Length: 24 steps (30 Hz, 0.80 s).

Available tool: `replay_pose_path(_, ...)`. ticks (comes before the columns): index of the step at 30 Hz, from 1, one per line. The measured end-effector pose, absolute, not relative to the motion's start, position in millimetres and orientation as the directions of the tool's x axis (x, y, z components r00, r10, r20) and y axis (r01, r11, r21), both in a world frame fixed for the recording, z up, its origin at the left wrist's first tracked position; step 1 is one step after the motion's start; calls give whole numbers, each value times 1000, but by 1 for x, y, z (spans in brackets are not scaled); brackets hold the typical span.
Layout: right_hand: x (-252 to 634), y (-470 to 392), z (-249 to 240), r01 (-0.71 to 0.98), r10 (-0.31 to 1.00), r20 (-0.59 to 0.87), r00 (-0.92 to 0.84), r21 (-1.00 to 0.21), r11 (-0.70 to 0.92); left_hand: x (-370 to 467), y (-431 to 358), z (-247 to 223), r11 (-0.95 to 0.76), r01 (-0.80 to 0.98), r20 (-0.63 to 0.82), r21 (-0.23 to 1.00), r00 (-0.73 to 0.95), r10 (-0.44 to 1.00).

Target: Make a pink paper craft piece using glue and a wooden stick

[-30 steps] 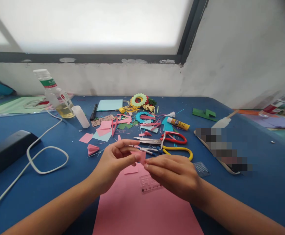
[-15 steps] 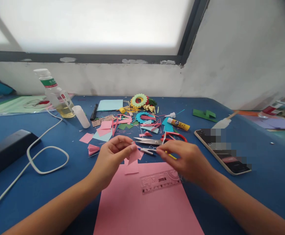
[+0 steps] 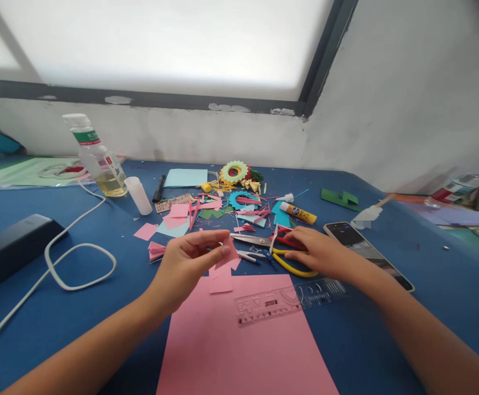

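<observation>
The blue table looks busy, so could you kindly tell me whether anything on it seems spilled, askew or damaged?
The clear ruler lies askew, slanting over the right edge of the pink sheet and onto the table. Paper scraps are strewn untidily farther back. No spill or damage stands out.

A green-labelled bottle (image 3: 95, 162) stands on the blue desk (image 3: 116, 219). Right of the bottle come a white tube (image 3: 138, 196), just beside it, then a black pen (image 3: 159, 189), and, well apart, a phone (image 3: 366, 249). Left of it lie pale sheets (image 3: 19, 171); in front, a looped cable (image 3: 70, 288) and black box (image 3: 17, 247); behind, the wall (image 3: 181, 129).
</observation>
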State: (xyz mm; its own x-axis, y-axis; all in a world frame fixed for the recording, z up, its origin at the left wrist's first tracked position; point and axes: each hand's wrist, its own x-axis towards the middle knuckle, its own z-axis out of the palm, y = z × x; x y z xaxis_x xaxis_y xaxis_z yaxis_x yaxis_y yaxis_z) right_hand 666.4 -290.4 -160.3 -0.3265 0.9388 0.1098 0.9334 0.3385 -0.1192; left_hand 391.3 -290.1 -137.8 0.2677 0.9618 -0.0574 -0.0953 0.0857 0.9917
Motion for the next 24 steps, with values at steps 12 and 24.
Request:
replay_pose_path(12,662,-287,-145,947,907,378,184,-317,-60,390,-294,-132,54,-97,-23,994,291,957)
replay_pose_path(24,613,-309,-147,329,1000,-20,-11,-944,-15,388,-295,-132,-16,-195,71,981,277,958)
